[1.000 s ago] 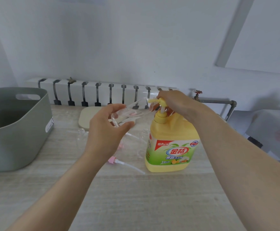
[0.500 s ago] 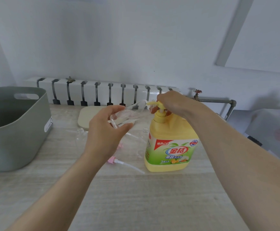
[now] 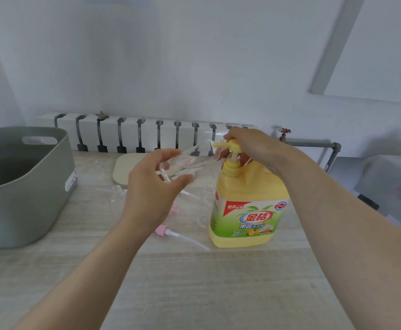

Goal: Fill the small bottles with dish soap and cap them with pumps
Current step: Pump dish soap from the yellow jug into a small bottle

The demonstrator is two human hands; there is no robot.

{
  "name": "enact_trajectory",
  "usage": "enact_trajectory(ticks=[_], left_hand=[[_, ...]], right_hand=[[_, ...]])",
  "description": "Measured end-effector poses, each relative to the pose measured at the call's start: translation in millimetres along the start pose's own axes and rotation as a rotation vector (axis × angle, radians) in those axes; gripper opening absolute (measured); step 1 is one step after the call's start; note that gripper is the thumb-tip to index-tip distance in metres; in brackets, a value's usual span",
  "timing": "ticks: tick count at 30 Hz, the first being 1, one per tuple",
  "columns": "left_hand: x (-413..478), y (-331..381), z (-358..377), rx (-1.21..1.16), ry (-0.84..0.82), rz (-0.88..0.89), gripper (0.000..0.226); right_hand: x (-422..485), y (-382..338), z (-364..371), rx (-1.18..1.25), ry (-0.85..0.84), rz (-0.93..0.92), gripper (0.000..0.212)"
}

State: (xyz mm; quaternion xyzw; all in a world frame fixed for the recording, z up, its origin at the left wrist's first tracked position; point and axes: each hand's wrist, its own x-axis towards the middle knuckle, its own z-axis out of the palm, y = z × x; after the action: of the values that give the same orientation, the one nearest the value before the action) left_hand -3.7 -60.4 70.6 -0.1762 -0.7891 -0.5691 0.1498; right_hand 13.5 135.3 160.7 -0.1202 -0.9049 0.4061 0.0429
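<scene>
A big yellow dish soap jug (image 3: 247, 210) stands on the table right of centre, its yellow pump head (image 3: 228, 146) raised. My right hand (image 3: 254, 146) rests on top of the pump head, fingers bent over it. My left hand (image 3: 151, 186) grips a small clear bottle (image 3: 185, 163), tilted with its mouth up against the pump's spout. A pink pump with a long clear tube (image 3: 171, 233) lies on the table below my left hand. Two small clear bottles, one (image 3: 116, 190) and another (image 3: 209, 188), stand behind.
A grey-green plastic tub (image 3: 25, 186) sits at the left edge of the table. A beige square pad (image 3: 125, 167) lies at the back, before a white radiator (image 3: 132, 132). A pipe with a red valve (image 3: 285, 134) runs at the right.
The pump head has risen from its pressed-down position, and my right hand rose with it. My left hand keeps the small bottle at the spout.
</scene>
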Motion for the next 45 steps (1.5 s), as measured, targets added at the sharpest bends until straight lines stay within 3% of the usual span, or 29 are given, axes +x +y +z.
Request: enact_trajectory(ticks=[24, 31, 36, 40, 45], left_hand=[[-1, 0, 1, 0.026, 0.003, 0.0, 0.05], [-3, -4, 1, 0.026, -0.007, -0.008, 0.046], [-3, -3, 1, 0.028, -0.015, -0.006, 0.047], [-2, 0, 0, 0.013, -0.012, -0.003, 0.047], [-1, 5, -1, 0.023, -0.006, 0.005, 0.045]], right_hand=[[16, 10, 4, -0.094, 0.022, 0.039, 0.049], [23, 7, 10, -0.141, 0.03, 0.041, 0.034], [16, 14, 3, -0.142, -0.021, 0.004, 0.061], [8, 9, -1, -0.058, -0.027, -0.035, 0.04], [8, 9, -2, 0.032, -0.034, -0.036, 0.044]])
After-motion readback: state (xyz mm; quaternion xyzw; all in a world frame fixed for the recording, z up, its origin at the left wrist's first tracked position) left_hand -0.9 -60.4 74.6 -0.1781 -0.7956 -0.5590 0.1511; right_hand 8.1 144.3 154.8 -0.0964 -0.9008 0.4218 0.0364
